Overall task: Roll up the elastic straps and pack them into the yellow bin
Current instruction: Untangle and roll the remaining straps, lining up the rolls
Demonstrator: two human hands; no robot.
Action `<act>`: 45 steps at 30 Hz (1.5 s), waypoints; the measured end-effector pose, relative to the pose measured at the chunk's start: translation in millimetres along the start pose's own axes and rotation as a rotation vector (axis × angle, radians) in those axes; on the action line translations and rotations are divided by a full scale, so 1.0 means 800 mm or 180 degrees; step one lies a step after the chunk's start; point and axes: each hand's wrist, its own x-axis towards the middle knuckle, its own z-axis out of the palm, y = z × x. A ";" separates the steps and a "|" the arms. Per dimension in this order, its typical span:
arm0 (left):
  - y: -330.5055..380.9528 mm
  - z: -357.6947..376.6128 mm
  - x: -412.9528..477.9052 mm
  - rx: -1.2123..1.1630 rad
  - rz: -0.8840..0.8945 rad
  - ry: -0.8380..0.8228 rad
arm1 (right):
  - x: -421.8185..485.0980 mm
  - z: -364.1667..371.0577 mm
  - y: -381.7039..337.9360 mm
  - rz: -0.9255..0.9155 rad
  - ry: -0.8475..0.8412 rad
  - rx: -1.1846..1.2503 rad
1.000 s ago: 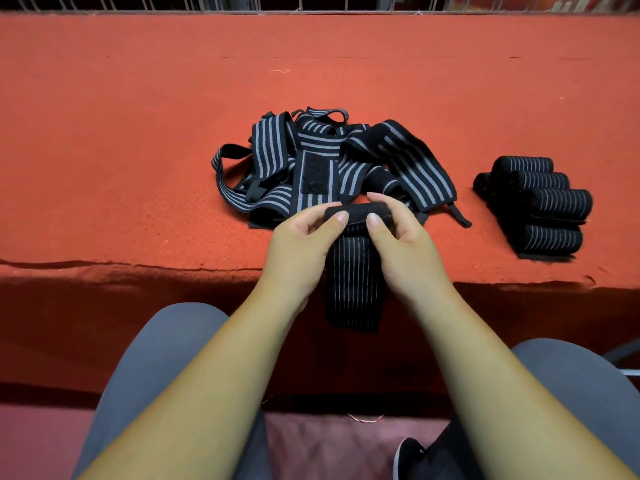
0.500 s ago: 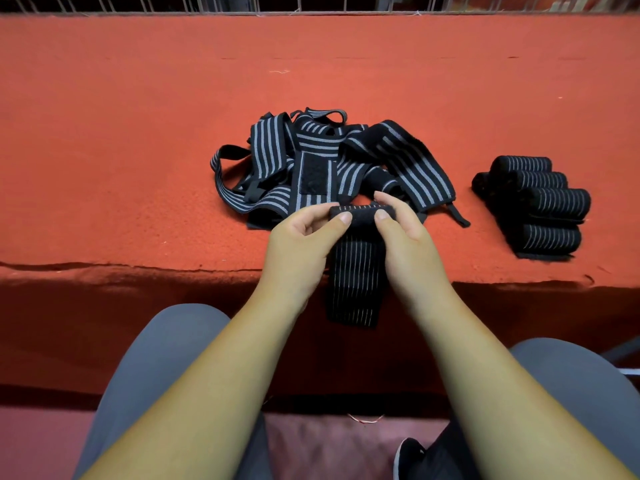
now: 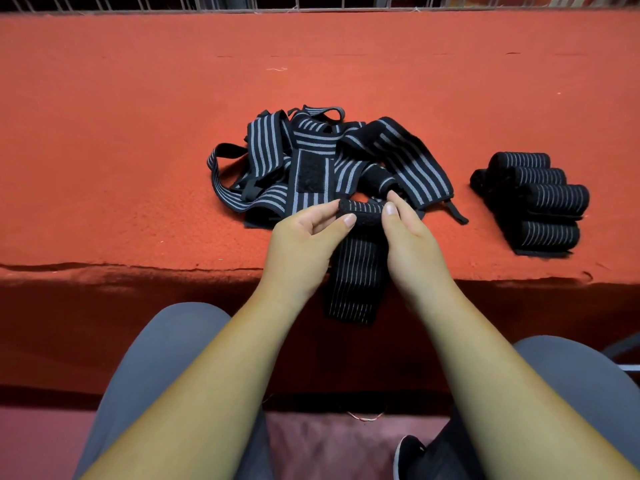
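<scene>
A black elastic strap with thin grey stripes point(image 3: 356, 271) hangs over the table's front edge, its upper end wound into a small roll point(image 3: 363, 211). My left hand point(image 3: 304, 244) pinches the roll's left end and my right hand point(image 3: 412, 244) pinches its right end. Behind them lies a tangled pile of loose striped straps point(image 3: 311, 161). Several finished rolls point(image 3: 540, 202) lie stacked at the right. No yellow bin is in view.
The table is covered in red felt point(image 3: 138, 133), with its front edge point(image 3: 138, 271) just before my knees. A wire fence point(image 3: 311, 1) runs along the far side. Grey trouser legs and a dark shoe point(image 3: 412, 455) are below.
The roll has grown by a turn or so and the hanging tail has become shorter, its lower end rising. Both hands stayed in place on the roll.
</scene>
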 end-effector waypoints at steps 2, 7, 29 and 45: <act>-0.001 -0.001 0.001 0.0069 0.0013 -0.0026 | 0.000 0.000 0.001 0.0026 -0.0017 0.0048; 0.005 -0.003 -0.005 0.0235 -0.0040 -0.0198 | 0.001 -0.005 -0.001 0.0085 -0.0037 0.0060; 0.011 0.001 -0.004 -0.0362 -0.0460 -0.0329 | 0.000 -0.004 0.003 -0.0597 -0.0096 -0.0318; 0.009 0.003 -0.006 -0.0004 -0.0041 -0.0392 | 0.001 -0.007 -0.005 -0.0050 -0.0001 -0.0153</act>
